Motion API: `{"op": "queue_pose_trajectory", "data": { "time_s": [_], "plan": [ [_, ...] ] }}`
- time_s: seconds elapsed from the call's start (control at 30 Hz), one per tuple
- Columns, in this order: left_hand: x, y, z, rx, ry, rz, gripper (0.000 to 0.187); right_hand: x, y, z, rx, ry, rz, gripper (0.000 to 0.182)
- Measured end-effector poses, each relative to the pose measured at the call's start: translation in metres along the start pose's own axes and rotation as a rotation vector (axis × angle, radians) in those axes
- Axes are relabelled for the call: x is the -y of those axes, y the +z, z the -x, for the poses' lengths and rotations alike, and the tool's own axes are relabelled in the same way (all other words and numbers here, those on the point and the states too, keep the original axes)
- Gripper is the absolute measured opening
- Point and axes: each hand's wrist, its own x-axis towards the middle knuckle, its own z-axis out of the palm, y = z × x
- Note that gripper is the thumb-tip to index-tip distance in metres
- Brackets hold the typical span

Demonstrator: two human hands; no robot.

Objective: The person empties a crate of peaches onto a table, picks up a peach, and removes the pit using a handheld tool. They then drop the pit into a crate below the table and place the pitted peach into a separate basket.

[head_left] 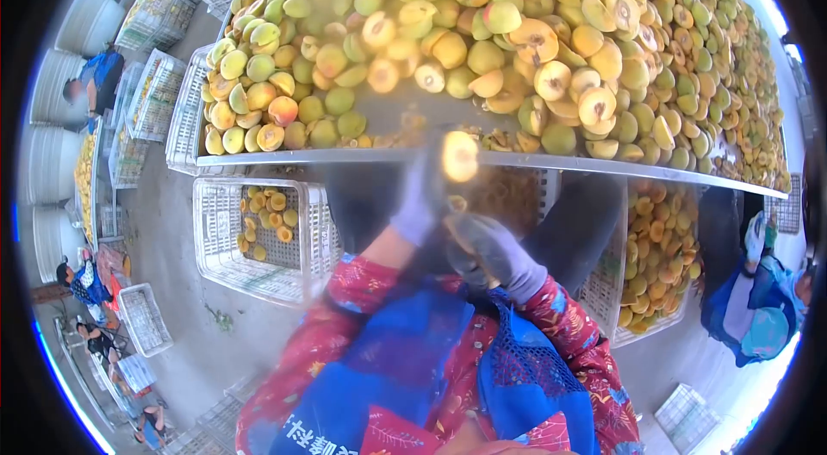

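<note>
Halved yellow and green stone fruits (491, 15) are heaped on a metal-edged table (379, 155). At its front edge, my left hand (422, 196), in a pale purple glove with a dark palm, is smeared by motion. A bright fruit half (459, 155) shows right beside its fingers; whether they grip it is unclear. My right hand (495, 252), gloved alike, is closed just below and to the right, its fingers curled round something I cannot make out. A small yellowish piece (457, 204) shows at its fingertips.
Below the table stand a white crate (250, 268) with some fruit halves at left and a fuller crate (650, 257) at right. A co-worker (758, 300) is at far right. Other people (103, 80), stacked crates (159, 15) and white tubs (60, 164) are at left.
</note>
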Motion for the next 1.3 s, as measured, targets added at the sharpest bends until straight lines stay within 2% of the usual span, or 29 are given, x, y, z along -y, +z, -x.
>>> {"op": "queue_pose_trajectory", "data": {
  "time_s": [0.03,0.13,0.17,0.2,0.23,0.33,0.43,0.47,0.53,0.6,0.67,0.7,0.77,0.8,0.9,0.93,0.97,1.03,1.1,1.13,1.2,1.23,1.3],
  "plan": [
    [0.0,0.0,0.0,-0.02,-0.067,0.12,0.041,0.002,-0.001,0.003,-0.058,-0.128,0.063,0.032],
    [-0.007,-0.009,0.002,-0.055,-0.296,0.571,0.037,0.011,0.003,0.019,-0.264,-0.201,0.011,0.032],
    [-0.012,-0.013,0.002,-0.078,-0.377,0.732,0.036,0.016,0.001,0.026,-0.224,-0.194,-0.058,0.02],
    [-0.018,-0.016,0.003,-0.093,-0.586,1.264,0.038,0.012,-0.012,0.021,-0.27,-0.497,0.449,0.023],
    [-0.013,-0.014,0.007,-0.052,-0.52,1.075,0.037,0.011,-0.018,0.012,-0.305,-0.79,0.961,0.028],
    [-0.007,-0.007,0.014,0.045,-0.372,0.626,0.034,0.006,-0.009,0.012,-0.418,-0.858,1.272,0.027],
    [-0.039,-0.008,0.022,0.061,-0.294,0.411,0.029,0.007,-0.001,0.012,-0.438,-0.718,1.414,0.024],
    [-0.035,-0.008,0.024,0.063,-0.321,0.434,0.03,0.002,-0.003,0.009,-0.418,-0.631,1.479,0.027],
    [-0.021,-0.008,0.028,0.066,-0.373,0.479,0.032,-0.005,-0.006,0.006,-0.393,-0.599,1.576,0.032],
    [-0.014,-0.004,0.029,0.008,-0.203,0.207,0.028,-0.011,-0.007,0.008,-0.387,-0.712,1.643,0.034],
    [-0.007,-0.002,0.031,-0.045,0.017,-0.078,0.028,-0.009,0.001,0.009,-0.409,-0.571,1.521,0.04],
    [-0.004,-0.002,0.033,-0.069,0.151,-0.227,0.027,-0.01,0.002,0.009,-0.407,-0.564,1.513,0.042],
    [-0.002,-0.002,0.034,-0.102,0.264,-0.353,0.026,-0.017,-0.002,0.008,-0.392,-0.613,1.547,0.048],
    [-0.003,0.001,0.035,-0.108,0.243,-0.328,0.026,-0.022,-0.007,0.005,-0.378,-0.668,1.59,0.05],
    [-0.001,0.007,0.037,-0.125,-0.047,0.02,0.025,-0.031,-0.023,-0.007,-0.345,-0.934,1.701,0.054],
    [-0.002,0.009,0.038,-0.129,-0.182,0.181,0.025,-0.026,-0.022,-0.008,-0.307,-1.007,1.564,0.041],
    [-0.003,0.011,0.037,-0.125,-0.167,0.195,0.025,-0.018,-0.02,-0.008,-0.269,-1.074,1.426,0.029],
    [-0.008,0.014,0.034,-0.121,-0.135,0.222,0.025,-0.011,-0.02,-0.005,-0.06,-0.773,0.668,0.021],
    [-0.017,0.011,0.035,-0.058,-0.173,0.194,0.024,-0.009,-0.027,0.003,0.238,0.028,-0.533,0.029],
    [-0.02,0.011,0.034,-0.026,-0.188,0.18,0.024,-0.009,-0.03,0.001,0.397,0.089,-0.674,0.034],
    [-0.008,0.01,0.038,0.052,-0.08,0.044,0.03,-0.014,-0.037,-0.005,0.715,0.213,-0.952,0.045],
    [-0.003,0.01,0.04,0.082,-0.037,0.01,0.031,-0.019,-0.036,-0.005,0.728,0.197,-1.024,0.052],
    [0.018,0.015,0.046,0.096,0.01,-0.064,0.035,-0.022,-0.039,-0.006,0.688,0.182,-1.05,0.05]
  ]
}}
